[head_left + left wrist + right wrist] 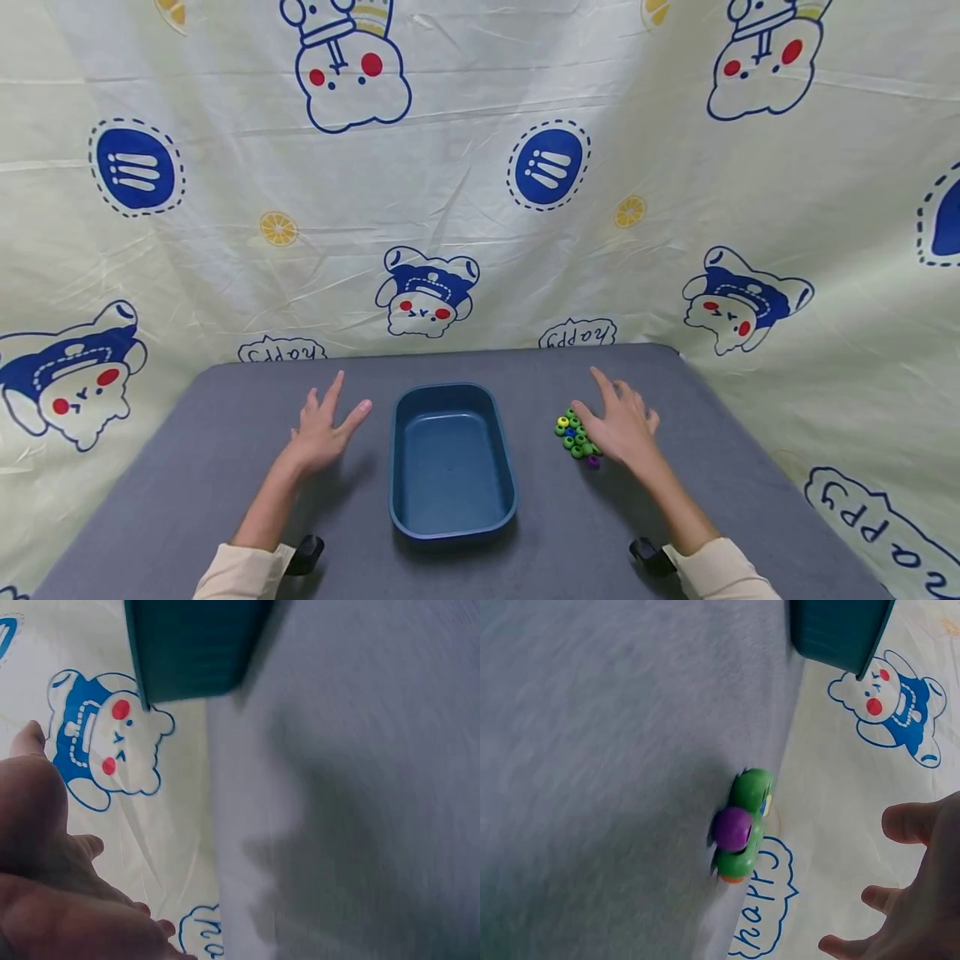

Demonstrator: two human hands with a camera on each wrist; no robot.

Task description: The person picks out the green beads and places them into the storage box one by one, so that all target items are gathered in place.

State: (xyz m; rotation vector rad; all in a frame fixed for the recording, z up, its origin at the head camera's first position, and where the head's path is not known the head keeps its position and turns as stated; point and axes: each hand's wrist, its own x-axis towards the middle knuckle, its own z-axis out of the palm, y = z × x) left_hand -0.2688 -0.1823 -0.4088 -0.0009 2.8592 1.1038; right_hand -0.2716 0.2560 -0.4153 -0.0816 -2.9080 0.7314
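A blue rectangular bin stands on the table between the two hands, with nothing in it. To its left, my left hand hovers with fingers spread, holding nothing. On the other side my right hand is held over the table, its fingers spread too. Just beside and partly below that hand lies a small cluster of round beads, mostly green, with yellow, blue and purple ones. The right wrist view shows a purple bead in front of green ones, apart from the fingers; an orange bit shows at their edge.
The grey table reaches back to a pale printed curtain with blue cartoon figures. A black band sits at the left wrist, and another black band at the right, next to light sleeves.
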